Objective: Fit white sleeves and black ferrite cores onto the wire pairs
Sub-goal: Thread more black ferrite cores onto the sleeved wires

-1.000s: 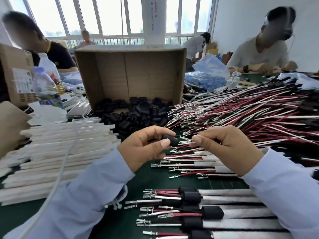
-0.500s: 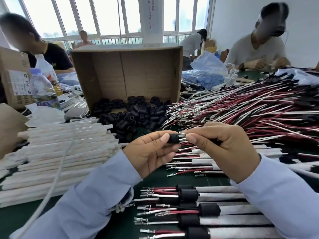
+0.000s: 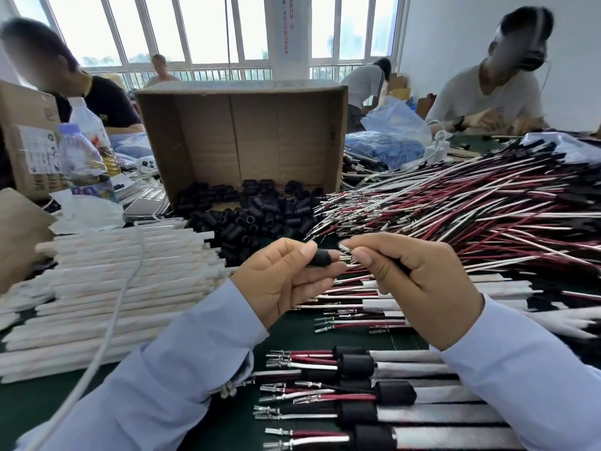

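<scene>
Ferrite core, black and tubular, pinched between the thumb and fingertips of the left hand above the middle of the green table. The right hand is clamped on a wire pair, with thumb and forefinger gripping it just behind its metal terminals. The terminals point left at the core's open end; whether they have entered the bore cannot be told.

Both forearms wear pale blue sleeves. Far centre, a cardboard box lies on its side with loose black cores spilling from its mouth onto the table. To the right spreads a heap of red and white wires, terminals toward the centre. To the left lies a stack of white sleeves, crossed by a white cable.

Under the hands lie sleeved wire pairs without cores. Nearest the viewer lie finished pairs, each carrying a black core against its white sleeve. A plastic bottle stands at far left. Other persons sit at the far side.
</scene>
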A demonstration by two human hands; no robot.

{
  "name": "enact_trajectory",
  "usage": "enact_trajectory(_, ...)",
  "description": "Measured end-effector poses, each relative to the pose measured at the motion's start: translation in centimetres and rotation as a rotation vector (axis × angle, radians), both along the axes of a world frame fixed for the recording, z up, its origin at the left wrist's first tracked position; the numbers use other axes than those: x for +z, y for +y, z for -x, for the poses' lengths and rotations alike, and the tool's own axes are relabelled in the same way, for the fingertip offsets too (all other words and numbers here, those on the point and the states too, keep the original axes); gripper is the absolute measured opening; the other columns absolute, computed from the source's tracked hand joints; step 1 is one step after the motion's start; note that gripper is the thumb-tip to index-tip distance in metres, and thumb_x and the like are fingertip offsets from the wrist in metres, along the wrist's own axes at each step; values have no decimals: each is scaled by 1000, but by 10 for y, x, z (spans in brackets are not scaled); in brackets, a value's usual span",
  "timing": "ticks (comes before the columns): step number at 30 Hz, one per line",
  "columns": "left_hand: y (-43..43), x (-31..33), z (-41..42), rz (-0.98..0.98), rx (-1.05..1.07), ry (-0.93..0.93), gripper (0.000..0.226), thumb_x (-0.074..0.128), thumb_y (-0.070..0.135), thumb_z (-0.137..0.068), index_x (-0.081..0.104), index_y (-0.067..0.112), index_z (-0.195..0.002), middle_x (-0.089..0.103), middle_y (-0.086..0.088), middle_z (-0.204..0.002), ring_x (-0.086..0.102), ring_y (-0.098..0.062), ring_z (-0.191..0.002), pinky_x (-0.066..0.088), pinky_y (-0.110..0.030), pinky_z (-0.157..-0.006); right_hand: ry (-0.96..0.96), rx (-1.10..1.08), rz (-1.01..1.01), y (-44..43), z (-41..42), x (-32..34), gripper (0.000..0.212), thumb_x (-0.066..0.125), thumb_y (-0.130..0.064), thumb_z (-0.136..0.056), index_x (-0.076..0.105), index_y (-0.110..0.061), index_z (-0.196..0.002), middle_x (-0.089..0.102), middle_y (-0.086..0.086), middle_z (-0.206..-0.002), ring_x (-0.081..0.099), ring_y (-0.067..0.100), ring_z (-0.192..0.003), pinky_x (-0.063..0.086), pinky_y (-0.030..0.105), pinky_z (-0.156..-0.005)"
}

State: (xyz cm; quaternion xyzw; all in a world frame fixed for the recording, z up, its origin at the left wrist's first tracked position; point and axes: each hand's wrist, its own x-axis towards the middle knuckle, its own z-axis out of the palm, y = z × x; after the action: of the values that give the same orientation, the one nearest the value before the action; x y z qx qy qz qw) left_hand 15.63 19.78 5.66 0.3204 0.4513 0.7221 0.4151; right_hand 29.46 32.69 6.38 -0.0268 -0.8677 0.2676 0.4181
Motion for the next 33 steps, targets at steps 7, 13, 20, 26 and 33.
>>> enact_trajectory(7,-5,-10,4,45,311,877,30,71,39,-74,61,15,-90,64,-2,-80,55,-9,-65,47,-21,-61,-17,43,6,1,2,-1,25,54,-46,-88,72,-35,-100,54,-9,-60,52,13,-61,44,35,-54)
enact_trajectory(13,-8,-6,1,2,245,1002,25,72,37,-73,65,17,-84,58,11,-70,50,-4,-62,42,-16,-60,-29,79,8,1,2,0,29,54,-46,-87,75,-26,-90,54,-7,-60,52,14,-59,46,39,-54)
enact_trajectory(20,-10,-4,-1,-9,253,1037,33,70,44,-72,66,14,-86,61,2,-73,54,-12,-63,46,-24,-59,-36,14,-132,0,2,-1,31,53,-40,-90,76,-19,-87,60,-4,-65,57,15,-60,48,37,-53)
enact_trajectory(26,-12,-2,-6,-14,286,1089,26,70,35,-75,65,11,-84,53,12,-66,47,-1,-59,37,-10,-58,34,34,-49,-3,3,-2,21,60,-31,-88,75,-20,-99,63,-2,-67,57,15,-61,47,38,-53)
enact_trajectory(33,-14,-4,-9,8,353,1093,25,69,36,-77,65,13,-84,52,15,-64,47,-2,-59,34,-9,-57,-46,33,-103,-5,2,-2,28,53,-36,-91,74,-24,-105,54,-6,-65,52,15,-58,45,40,-51)
